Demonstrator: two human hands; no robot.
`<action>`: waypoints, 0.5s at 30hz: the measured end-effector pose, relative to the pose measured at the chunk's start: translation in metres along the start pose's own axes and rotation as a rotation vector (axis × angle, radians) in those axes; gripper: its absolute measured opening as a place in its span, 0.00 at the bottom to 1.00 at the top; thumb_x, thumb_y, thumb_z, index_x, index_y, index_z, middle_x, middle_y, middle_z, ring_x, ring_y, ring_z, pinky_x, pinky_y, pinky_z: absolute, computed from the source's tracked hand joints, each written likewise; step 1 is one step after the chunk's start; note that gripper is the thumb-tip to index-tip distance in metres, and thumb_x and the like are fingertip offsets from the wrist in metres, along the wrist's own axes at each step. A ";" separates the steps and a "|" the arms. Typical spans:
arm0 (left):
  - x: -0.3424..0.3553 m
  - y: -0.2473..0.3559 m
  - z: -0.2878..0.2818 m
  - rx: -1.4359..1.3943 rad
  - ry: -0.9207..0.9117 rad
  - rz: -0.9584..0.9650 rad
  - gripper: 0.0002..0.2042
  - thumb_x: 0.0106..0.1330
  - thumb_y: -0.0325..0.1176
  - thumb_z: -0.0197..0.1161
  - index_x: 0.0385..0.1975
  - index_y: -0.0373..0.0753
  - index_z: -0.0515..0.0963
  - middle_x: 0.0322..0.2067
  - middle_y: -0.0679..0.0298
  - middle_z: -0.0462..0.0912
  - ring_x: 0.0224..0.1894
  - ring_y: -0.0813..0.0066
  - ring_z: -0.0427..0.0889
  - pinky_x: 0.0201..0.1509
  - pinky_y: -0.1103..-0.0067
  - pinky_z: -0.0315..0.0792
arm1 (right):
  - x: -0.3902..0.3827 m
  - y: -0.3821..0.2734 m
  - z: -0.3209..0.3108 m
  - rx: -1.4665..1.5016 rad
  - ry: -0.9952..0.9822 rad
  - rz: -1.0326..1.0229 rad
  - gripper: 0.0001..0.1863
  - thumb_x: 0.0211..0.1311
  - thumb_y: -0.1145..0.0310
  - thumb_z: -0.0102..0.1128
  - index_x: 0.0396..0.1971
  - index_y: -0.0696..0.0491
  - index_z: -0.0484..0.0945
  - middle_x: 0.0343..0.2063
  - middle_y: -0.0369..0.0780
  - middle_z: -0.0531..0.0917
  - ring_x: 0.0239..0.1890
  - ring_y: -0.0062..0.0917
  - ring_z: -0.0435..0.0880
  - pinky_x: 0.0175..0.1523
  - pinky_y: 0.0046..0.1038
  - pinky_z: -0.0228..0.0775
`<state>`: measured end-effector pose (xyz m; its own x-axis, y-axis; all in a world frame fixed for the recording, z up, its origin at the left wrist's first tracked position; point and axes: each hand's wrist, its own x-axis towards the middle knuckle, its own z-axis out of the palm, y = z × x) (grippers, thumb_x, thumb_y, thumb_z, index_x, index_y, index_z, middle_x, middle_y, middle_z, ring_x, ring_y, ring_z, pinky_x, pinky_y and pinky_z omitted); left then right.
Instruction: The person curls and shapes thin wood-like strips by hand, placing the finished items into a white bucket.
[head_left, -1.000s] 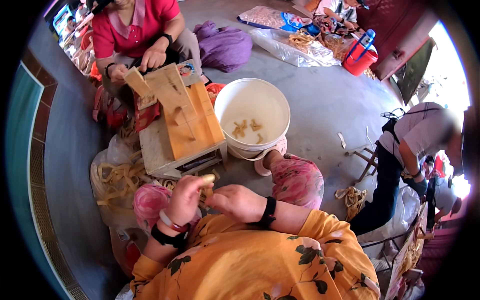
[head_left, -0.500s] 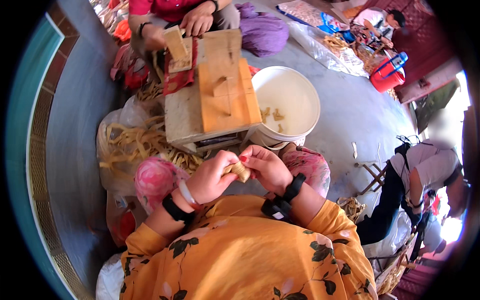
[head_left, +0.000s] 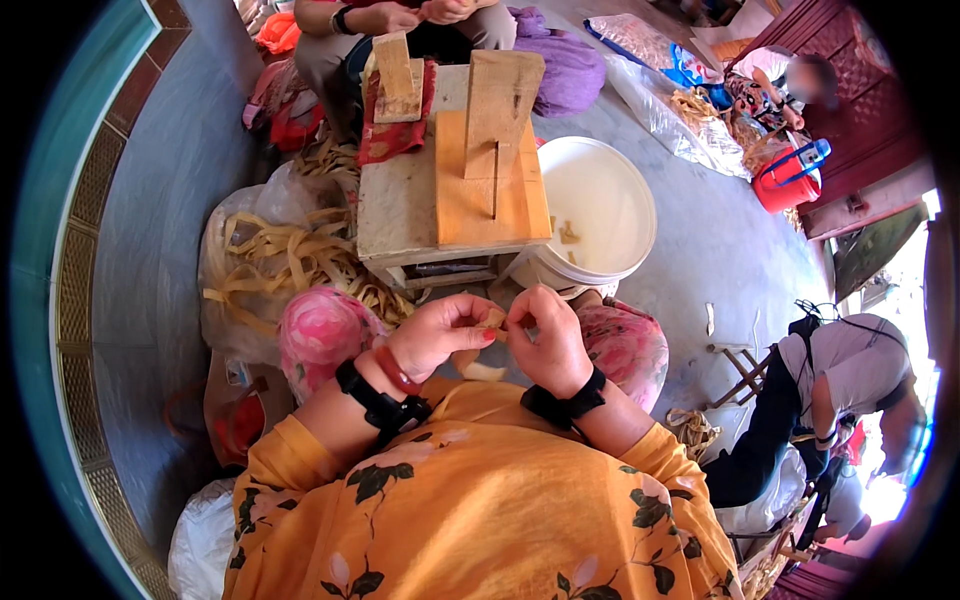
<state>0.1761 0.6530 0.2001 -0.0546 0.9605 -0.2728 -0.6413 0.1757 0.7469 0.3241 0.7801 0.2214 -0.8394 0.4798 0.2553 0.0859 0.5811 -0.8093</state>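
At frame centre, the left hand [head_left: 435, 335] and right hand [head_left: 553, 342] pinch a curled tan strip [head_left: 480, 370], fingers [head_left: 472, 338] closed; a white bucket [head_left: 608, 192] stands right of upper centre.

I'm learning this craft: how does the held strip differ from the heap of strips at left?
The strip is pinched between the left hand and right hand; the heap lies in or on the clear bag. The strip shows a short, curled part below the hands; the heap shows many long, tangled lengths. Both look tan.
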 end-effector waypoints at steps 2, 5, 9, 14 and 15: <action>0.002 0.003 -0.002 0.025 0.033 0.030 0.06 0.63 0.27 0.64 0.36 0.37 0.75 0.35 0.73 0.77 0.35 0.88 0.72 0.39 0.88 0.68 | 0.007 -0.005 -0.003 0.055 -0.028 -0.203 0.12 0.46 0.84 0.58 0.33 0.57 0.73 0.31 0.44 0.77 0.34 0.39 0.78 0.38 0.33 0.72; 0.002 -0.004 -0.003 0.061 0.053 0.181 0.06 0.63 0.25 0.62 0.38 0.35 0.76 0.37 0.70 0.77 0.35 0.86 0.73 0.41 0.86 0.69 | 0.004 -0.007 -0.003 -0.012 -0.052 -0.199 0.11 0.49 0.82 0.60 0.34 0.58 0.74 0.28 0.43 0.78 0.32 0.40 0.79 0.39 0.33 0.73; 0.006 -0.003 0.001 0.463 0.120 0.589 0.07 0.65 0.24 0.59 0.41 0.34 0.76 0.37 0.67 0.77 0.35 0.82 0.74 0.40 0.85 0.71 | 0.006 0.001 -0.009 0.669 -0.209 0.409 0.06 0.56 0.75 0.60 0.32 0.58 0.75 0.27 0.44 0.78 0.31 0.37 0.80 0.37 0.30 0.72; 0.001 0.004 0.011 0.632 0.209 0.406 0.07 0.70 0.29 0.55 0.43 0.34 0.76 0.30 0.66 0.77 0.29 0.81 0.75 0.33 0.83 0.71 | 0.012 -0.019 -0.016 -0.066 -0.210 0.022 0.07 0.59 0.71 0.59 0.26 0.58 0.74 0.24 0.46 0.77 0.27 0.42 0.76 0.33 0.33 0.70; 0.001 0.007 0.014 0.644 0.223 0.379 0.08 0.70 0.30 0.54 0.42 0.35 0.76 0.28 0.67 0.77 0.28 0.81 0.75 0.32 0.83 0.70 | 0.012 -0.009 -0.006 -0.132 -0.111 -0.137 0.08 0.59 0.73 0.58 0.24 0.59 0.71 0.20 0.44 0.73 0.25 0.40 0.75 0.30 0.34 0.66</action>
<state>0.1821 0.6585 0.2129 -0.3772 0.9261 0.0067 0.0192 0.0006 0.9998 0.3162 0.7846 0.2352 -0.9012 0.3196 0.2926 0.0304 0.7202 -0.6931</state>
